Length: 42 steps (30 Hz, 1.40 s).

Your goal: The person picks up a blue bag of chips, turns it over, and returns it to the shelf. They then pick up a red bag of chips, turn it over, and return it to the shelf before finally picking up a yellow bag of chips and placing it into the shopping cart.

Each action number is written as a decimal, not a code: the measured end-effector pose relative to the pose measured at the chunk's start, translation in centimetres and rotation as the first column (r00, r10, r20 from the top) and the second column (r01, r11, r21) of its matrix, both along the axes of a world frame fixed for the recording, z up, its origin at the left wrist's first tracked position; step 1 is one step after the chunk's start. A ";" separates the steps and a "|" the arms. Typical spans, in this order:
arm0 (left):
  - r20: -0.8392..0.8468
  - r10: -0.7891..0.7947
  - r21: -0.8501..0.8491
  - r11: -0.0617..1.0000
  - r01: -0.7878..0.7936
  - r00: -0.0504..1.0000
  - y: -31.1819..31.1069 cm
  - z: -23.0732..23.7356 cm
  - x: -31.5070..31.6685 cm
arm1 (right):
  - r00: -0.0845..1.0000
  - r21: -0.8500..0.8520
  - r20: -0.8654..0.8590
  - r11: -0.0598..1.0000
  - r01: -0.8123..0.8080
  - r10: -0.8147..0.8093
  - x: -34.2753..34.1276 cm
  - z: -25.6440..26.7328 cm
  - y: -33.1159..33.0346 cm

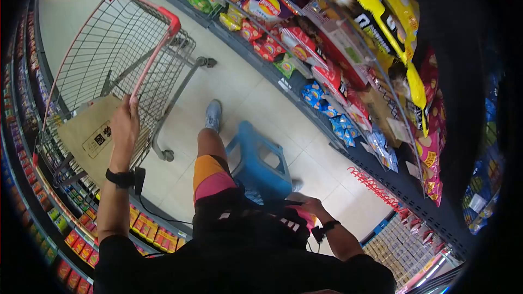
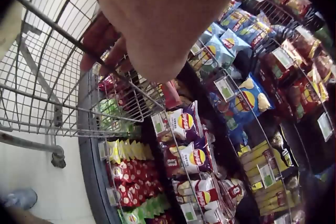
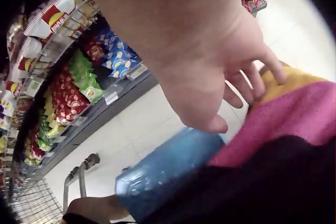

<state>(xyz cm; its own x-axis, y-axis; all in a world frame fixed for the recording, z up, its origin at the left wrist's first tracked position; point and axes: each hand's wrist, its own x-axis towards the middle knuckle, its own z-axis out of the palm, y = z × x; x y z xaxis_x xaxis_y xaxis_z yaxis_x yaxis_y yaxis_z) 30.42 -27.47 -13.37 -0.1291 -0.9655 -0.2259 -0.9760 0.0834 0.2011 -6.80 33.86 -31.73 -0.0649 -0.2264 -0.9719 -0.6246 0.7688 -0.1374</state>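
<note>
My left hand [image 1: 126, 128] grips the red handle [image 1: 146, 73] of a wire shopping cart [image 1: 117, 38]. In the left wrist view, the fingers [image 2: 100, 43] show behind the cart's wires, partly covered by the wrist. A beige bag [image 1: 81, 133] with dark print lies in the cart, just left of the hand. At my other side, the right hand [image 1: 310, 207] hangs beside the pink and yellow shorts [image 3: 294, 108], its fingers loosely bent around nothing. Close by that hand stands a blue plastic stool [image 1: 261, 166], which also shows below the thumb in the right wrist view.
Shelves of bagged snacks [image 1: 321, 71] run along the right, with yellow bags [image 1: 381, 16] hanging near head height. Another shelf with small boxed goods [image 1: 158, 234] curves along the left and bottom. Pale floor tiles [image 1: 245, 87] lie between; my shoe [image 1: 213, 114] is beside the stool.
</note>
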 end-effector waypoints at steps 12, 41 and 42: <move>0.044 -0.050 -0.278 0.959 0.060 0.998 -0.3 -3.9 1.9 | 0.901 -0.101 -0.064 0.901 0.422 -0.430 -11.9 7.6 -5.2; -0.536 -0.797 -0.535 0.067 0.842 -0.278 27.0 -1.1 -37.0 | 0.291 -0.807 -0.445 0.239 -0.539 -0.847 -20.0 13.6 -8.3; -0.542 -0.784 -0.525 0.035 0.850 -0.302 27.4 -1.2 -37.1 | 0.272 -0.800 -0.480 0.289 -0.526 -0.834 -20.6 13.1 -8.2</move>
